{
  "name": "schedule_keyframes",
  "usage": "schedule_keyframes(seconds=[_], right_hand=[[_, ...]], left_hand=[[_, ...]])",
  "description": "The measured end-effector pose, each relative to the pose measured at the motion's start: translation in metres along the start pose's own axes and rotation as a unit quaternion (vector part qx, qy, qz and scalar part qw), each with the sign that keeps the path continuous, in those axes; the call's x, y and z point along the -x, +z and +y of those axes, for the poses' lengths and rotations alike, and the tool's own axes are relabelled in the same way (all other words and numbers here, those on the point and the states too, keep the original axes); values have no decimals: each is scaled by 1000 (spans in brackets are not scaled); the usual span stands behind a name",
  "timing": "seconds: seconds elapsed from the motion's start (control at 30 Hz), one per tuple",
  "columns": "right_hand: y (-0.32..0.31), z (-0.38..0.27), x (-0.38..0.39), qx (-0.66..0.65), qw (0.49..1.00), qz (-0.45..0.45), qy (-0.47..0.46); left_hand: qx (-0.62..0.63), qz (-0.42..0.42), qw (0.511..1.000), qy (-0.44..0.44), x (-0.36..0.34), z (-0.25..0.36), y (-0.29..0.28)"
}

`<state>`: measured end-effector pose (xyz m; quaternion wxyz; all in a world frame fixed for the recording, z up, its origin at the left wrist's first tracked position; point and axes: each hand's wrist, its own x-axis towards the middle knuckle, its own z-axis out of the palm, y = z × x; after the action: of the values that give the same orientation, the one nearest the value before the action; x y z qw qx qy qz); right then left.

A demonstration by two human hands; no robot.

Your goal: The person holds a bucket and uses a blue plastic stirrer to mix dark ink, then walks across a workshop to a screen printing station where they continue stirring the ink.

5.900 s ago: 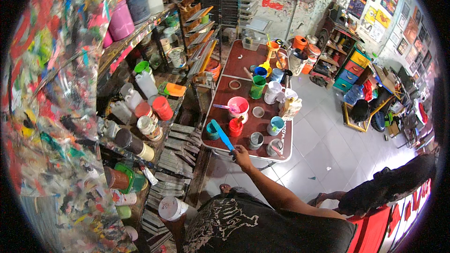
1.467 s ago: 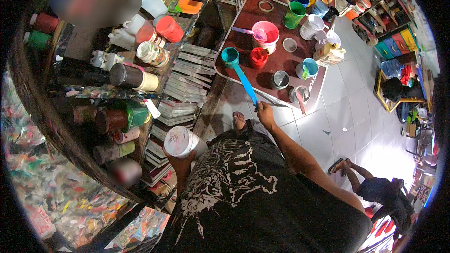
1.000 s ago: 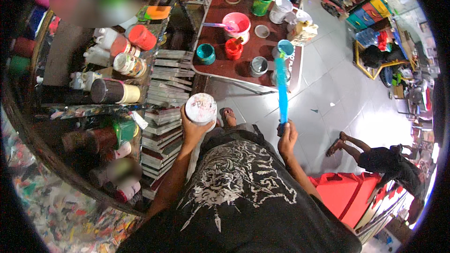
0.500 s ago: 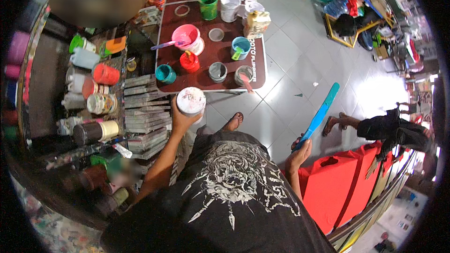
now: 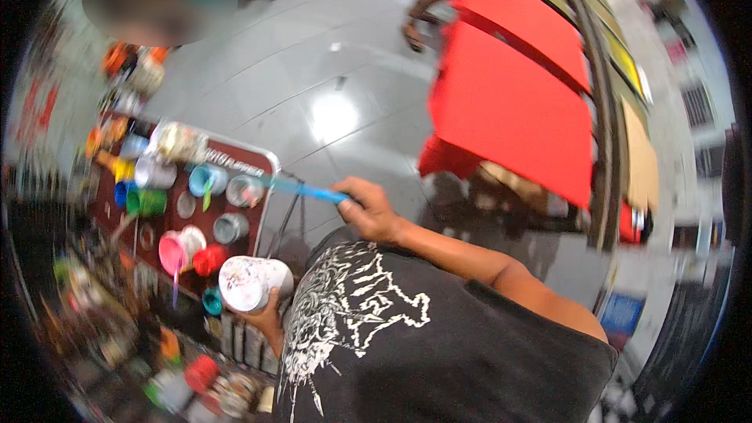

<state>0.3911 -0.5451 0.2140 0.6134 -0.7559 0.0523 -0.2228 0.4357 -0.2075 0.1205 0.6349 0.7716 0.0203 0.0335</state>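
Observation:
My left hand (image 5: 265,319) grips a white paint-spattered can (image 5: 249,282) held close to my chest, its top facing the camera. My right hand (image 5: 370,210) is closed on a long blue stick (image 5: 299,187) that points left toward a dark red table (image 5: 256,158). The stick's far end reaches over the table's near edge, close to a grey cup (image 5: 244,190). On the table stand several paint pots: a pink one (image 5: 174,251), a red one (image 5: 208,260), a green one (image 5: 146,202) and a light blue one (image 5: 206,180). My black printed shirt (image 5: 407,337) fills the lower middle.
Red panels (image 5: 513,106) stand to the right on a glossy grey tiled floor (image 5: 313,70). Shelves with more paint pots (image 5: 188,376) run along the lower left. Another person's foot (image 5: 415,31) is on the floor at the top.
My head has swung right, so the table now sits at the left. My right hand brought the blue stick from out at the right back toward the table. The left hand still holds the can.

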Motion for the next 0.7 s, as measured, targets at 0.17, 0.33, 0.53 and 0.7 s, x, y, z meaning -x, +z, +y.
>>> schedule_keyframes(seconds=[0.17,0.33,0.53,0.7], right_hand=[[-13,-54,74,166,980,26,-111],[-33,-66,157,190,967,137,-98],[-56,-49,248,147,871,467,39],[-126,-45,344,94,666,740,19]], left_hand=[[-99,-117,982,107,-15,2,2],[-52,-213,973,74,1,10,19],[9,-358,923,138,30,52,66],[-11,-475,861,180,76,85,124]])
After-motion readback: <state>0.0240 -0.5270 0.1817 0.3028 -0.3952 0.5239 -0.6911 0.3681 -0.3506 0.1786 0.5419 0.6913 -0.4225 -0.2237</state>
